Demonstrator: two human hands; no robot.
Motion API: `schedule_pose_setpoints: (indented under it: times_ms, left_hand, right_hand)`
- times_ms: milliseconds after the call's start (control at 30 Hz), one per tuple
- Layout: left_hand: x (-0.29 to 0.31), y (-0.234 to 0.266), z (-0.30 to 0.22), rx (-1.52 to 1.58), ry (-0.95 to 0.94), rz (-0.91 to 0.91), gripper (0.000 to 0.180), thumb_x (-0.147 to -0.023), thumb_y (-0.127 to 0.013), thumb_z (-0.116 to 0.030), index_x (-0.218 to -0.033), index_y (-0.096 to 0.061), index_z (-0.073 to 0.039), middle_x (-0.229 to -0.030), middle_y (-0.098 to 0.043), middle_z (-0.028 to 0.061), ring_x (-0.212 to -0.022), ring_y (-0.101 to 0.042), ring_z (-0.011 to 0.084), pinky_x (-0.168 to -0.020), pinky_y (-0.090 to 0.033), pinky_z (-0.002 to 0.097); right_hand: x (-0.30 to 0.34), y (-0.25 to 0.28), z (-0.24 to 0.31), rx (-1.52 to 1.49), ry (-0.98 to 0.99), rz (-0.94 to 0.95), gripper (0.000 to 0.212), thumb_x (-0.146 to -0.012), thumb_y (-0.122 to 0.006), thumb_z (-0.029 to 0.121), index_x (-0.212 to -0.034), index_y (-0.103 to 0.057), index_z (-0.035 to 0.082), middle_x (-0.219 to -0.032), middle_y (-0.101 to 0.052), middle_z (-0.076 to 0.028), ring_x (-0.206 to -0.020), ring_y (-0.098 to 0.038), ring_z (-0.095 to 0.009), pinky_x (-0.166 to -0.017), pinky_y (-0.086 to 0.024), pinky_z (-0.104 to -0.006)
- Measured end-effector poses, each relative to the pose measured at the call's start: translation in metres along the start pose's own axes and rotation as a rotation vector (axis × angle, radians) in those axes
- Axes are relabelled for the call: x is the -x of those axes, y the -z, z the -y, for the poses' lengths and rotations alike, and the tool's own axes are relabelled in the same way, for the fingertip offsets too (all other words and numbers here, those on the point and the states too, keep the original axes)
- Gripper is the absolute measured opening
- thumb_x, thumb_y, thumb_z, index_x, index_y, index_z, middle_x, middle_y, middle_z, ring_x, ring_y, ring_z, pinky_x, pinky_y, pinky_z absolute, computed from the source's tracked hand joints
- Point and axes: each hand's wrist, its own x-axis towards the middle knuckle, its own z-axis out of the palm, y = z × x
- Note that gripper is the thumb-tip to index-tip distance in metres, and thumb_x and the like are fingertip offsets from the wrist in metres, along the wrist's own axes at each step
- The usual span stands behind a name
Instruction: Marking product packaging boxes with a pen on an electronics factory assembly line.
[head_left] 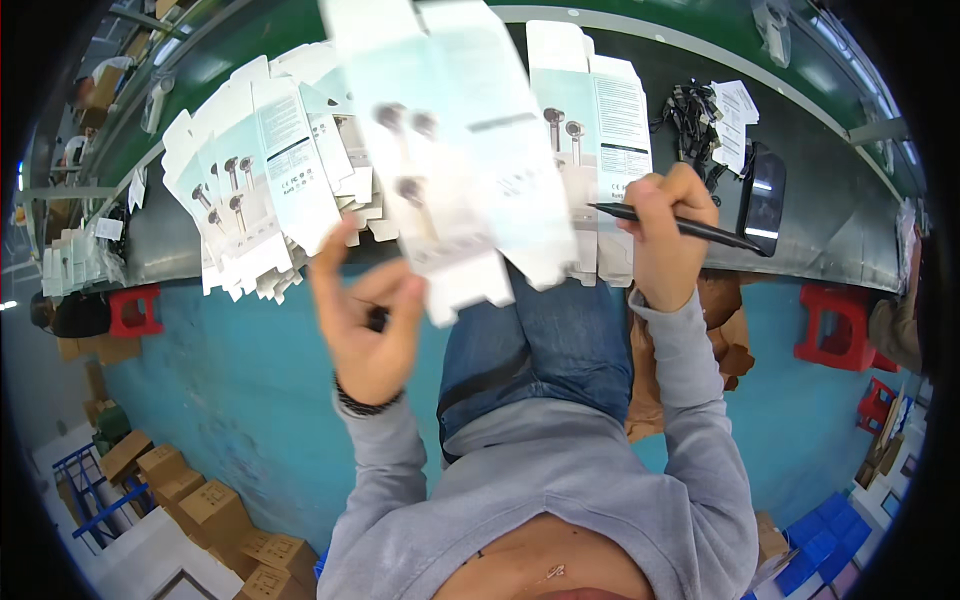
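A flattened earphone carton (480, 170), white and pale blue, is blurred and tilted above the table in front of me. My left hand (365, 315) is at its lower left corner, fingers apart; whether the thumb touches the carton is unclear. Something small and dark shows at the palm. My right hand (668, 235) grips a black pen (690, 226), its thin tip pointing left over another flat carton (622, 120) that lies on the table. To the left, a fanned pile of the same flat cartons (240, 190) reaches past the table's front edge.
On the dark table (800, 225) at right lie a bundle of black cables (690, 120), white paper slips (735, 115) and a black device with a glossy screen (764, 200). Red stools (835, 325) stand on both sides. Brown boxes (215, 510) are stacked at lower left.
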Motion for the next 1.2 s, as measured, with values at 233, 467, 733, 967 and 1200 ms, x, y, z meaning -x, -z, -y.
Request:
schedule_pose_setpoints:
  times_ms: [233,467,733,967,1200]
  left_hand:
    - [-0.036,0.055,0.002,-0.209,0.004,-0.299,0.059,-0.081,-0.057,0.000,-0.132,-0.027,-0.004,-0.082,-0.064,0.0124,-0.056,-0.046,0.0036,-0.049,-0.034,0.0157]
    - [-0.024,0.031,0.012,-0.261,-0.167,-0.496,0.047,-0.078,-0.060,0.002,-0.120,-0.038,-0.001,-0.103,-0.061,0.0166,-0.053,-0.046,0.0026,-0.045,-0.033,0.0143]
    - [0.010,-0.046,0.031,0.103,0.280,0.214,0.047,-0.081,-0.058,-0.002,-0.123,-0.037,-0.003,-0.099,-0.063,0.0168,-0.065,-0.052,0.0029,-0.051,-0.037,0.0140]
    - [0.013,-0.041,0.031,0.022,0.336,0.297,0.052,-0.081,-0.059,-0.005,-0.127,-0.034,-0.003,-0.080,-0.066,0.0105,-0.056,-0.048,0.0029,-0.051,-0.036,0.0172]
    - [0.012,-0.030,0.013,0.082,0.118,0.159,0.057,-0.079,-0.059,0.002,-0.128,-0.030,-0.002,-0.075,-0.065,0.0082,-0.055,-0.049,0.0036,-0.052,-0.035,0.0156]
  right_hand:
    - [0.001,-0.002,-0.025,0.564,0.102,0.241,0.024,-0.075,-0.061,0.002,-0.057,-0.044,0.003,-0.054,-0.051,-0.002,-0.049,-0.043,-0.004,-0.046,-0.035,-0.0211]
    - [-0.002,-0.006,-0.025,0.641,0.135,0.297,0.024,-0.072,-0.063,0.004,-0.057,-0.045,0.002,-0.048,-0.048,-0.001,-0.045,-0.039,-0.004,-0.042,-0.032,-0.0212]
    - [0.003,-0.003,-0.026,0.483,0.008,0.221,0.023,-0.076,-0.061,0.003,-0.059,-0.045,0.003,-0.053,-0.051,-0.001,-0.049,-0.041,-0.003,-0.045,-0.033,-0.0197]
    - [0.020,-0.009,-0.020,0.168,-0.215,0.313,0.023,-0.080,-0.058,0.000,-0.064,-0.042,0.005,-0.059,-0.054,-0.003,-0.052,-0.045,-0.003,-0.047,-0.035,-0.0186]
    - [0.016,0.000,-0.007,-0.061,0.043,0.117,0.026,-0.081,-0.057,0.002,-0.066,-0.037,0.007,-0.061,-0.052,-0.005,-0.051,-0.044,-0.006,-0.049,-0.037,-0.0201]
